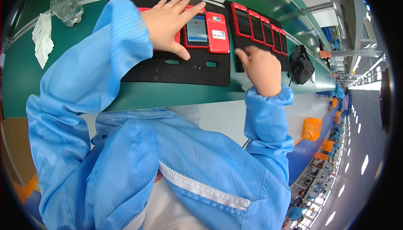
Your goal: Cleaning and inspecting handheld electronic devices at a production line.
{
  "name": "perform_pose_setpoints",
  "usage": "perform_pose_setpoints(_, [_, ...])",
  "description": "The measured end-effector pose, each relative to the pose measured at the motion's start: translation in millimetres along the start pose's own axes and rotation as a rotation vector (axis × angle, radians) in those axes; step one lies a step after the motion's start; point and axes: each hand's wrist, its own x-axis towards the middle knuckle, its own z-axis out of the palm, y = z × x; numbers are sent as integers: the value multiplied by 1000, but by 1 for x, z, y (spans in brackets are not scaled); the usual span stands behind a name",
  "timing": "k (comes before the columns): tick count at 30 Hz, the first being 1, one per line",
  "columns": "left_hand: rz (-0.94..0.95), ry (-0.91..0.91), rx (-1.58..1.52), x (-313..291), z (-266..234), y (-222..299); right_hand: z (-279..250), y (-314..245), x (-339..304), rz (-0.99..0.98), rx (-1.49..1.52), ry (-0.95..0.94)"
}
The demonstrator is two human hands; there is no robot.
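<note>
Rows of workstations (312, 183) and orange crates (312, 129) show a factory.

A head-worn fisheye looks down from close above the green workbench (155, 96) and wearer's jacket (193, 154).

red devices (218, 36): smooth plastic | black mat (191, 73): matt, perhaps foam | bottle (66, 5): glossy plastic

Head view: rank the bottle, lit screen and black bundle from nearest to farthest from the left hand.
1. Lit screen: just right of the left hand.
2. Bottle: to its left, at the picture's upper left.
3. Black bundle: far right, beyond the right hand.
</note>
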Motion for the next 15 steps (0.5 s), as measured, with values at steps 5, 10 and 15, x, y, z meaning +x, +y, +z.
perform_pose_setpoints(5, [-83,-91,138,19,16,7,5,-26,63,-96,617,198])
perform_pose_setpoints(10, [-149,-35,112,21,28,9,56,-48,109,56,957,378])
perform_pose_setpoints(15, [-113,120,67,14,31,5,71,-35,103,-156,930,364])
